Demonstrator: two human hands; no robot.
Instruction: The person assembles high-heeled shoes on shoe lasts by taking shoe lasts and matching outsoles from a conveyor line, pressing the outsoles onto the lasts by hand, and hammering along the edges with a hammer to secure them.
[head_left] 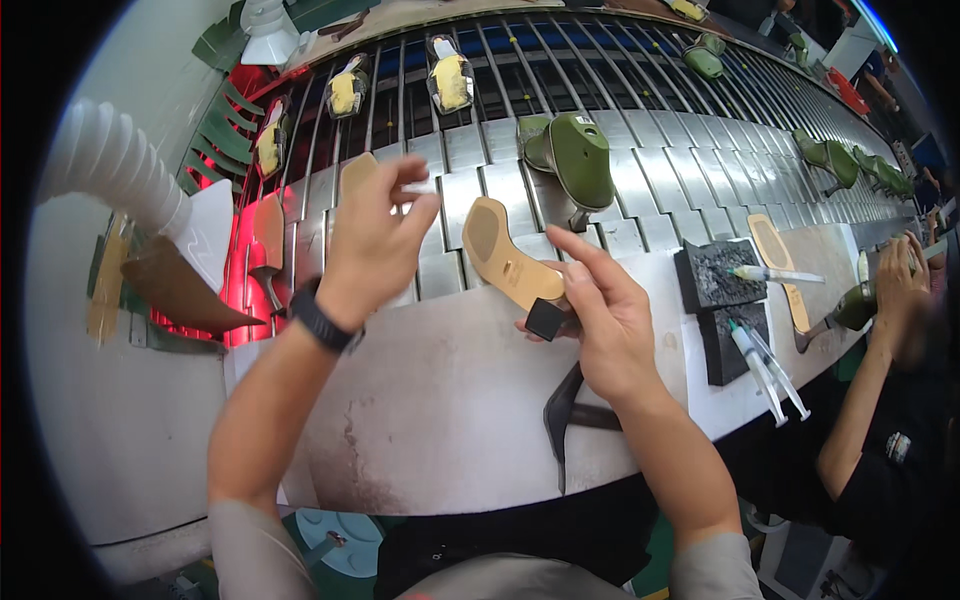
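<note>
My right hand [610,330] grips a tan shoe sole [490,240] between thumb and fingers. A dark oval patch marks its front part, and a black square-ended heel piece [545,318] shows at its rear. To the left, my left hand [380,235] is raised over the conveyor, fingers bent but apart, with nothing visible in them. Partly hidden behind it is another tan sole [357,172]. Below my right hand a dark heeled shoe part [563,415] lies on the table [430,410]. A green shoe [570,165] stands on the conveyor beyond the held sole.
Two black foam blocks [715,275] hold several syringes [762,365] at the right, beside a tan sole [775,250]. A co-worker's hand [900,280] is farther right. A white hose [120,165] and red-lit opening border the left; shoes ride the slatted conveyor [655,165].
</note>
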